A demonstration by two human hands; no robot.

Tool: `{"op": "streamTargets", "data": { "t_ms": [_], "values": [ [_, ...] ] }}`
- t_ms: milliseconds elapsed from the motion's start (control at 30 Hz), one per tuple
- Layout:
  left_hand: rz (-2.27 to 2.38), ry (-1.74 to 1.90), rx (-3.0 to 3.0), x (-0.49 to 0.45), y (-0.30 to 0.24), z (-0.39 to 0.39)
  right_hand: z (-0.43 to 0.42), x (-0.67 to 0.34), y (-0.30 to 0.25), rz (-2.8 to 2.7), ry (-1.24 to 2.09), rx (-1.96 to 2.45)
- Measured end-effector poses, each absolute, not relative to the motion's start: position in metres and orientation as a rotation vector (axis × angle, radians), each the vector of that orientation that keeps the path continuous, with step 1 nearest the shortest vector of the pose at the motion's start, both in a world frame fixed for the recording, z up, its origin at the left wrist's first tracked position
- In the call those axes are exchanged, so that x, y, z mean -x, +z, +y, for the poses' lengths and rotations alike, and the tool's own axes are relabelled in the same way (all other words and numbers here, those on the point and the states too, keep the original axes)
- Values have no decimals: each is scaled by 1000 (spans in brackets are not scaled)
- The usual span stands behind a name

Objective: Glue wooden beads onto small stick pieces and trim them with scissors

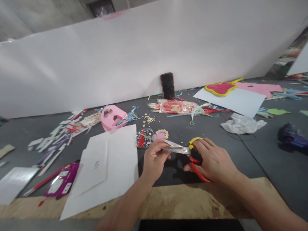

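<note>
A pair of scissors [185,150] with one yellow and one red handle is gripped in my right hand [214,160]. Its blades point left and are slightly apart, with their tips at the fingers of my left hand [155,158]. Those fingers are closed in a pinch; what they hold, if anything, is too small to make out. Just beyond them is a small pink piece [159,136] edged with pale beads [165,132]; I cannot tell whether the hand touches it. Beside it lies a clear packet [145,138] of dark round bits with a red strip.
White sheets [120,173] lie left, near a purple packet [63,179] and a pink cutout [113,117]. Behind my hands are wrapped sticks [175,106] and a phone [168,86] leaning on the white panel. Crumpled tissue [242,124] and a dark blue object [292,136] are right.
</note>
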State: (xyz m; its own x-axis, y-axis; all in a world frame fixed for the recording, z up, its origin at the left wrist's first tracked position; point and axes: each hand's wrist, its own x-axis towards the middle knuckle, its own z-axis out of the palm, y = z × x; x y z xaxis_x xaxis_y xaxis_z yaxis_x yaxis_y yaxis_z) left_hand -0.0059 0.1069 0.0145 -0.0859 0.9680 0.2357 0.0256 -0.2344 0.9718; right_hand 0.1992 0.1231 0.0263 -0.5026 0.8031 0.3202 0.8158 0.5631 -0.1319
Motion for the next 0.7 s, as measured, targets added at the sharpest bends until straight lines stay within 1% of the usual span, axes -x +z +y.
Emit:
{"op": "streamTargets", "data": {
  "t_ms": [333,700],
  "values": [
    [1207,1399,-1306,5,12,105,127,-203,18,-2437,-126,1186],
    [1234,1393,-1297,5,9,107,126,-200,18,-2426,-130,1248]
  ]
}}
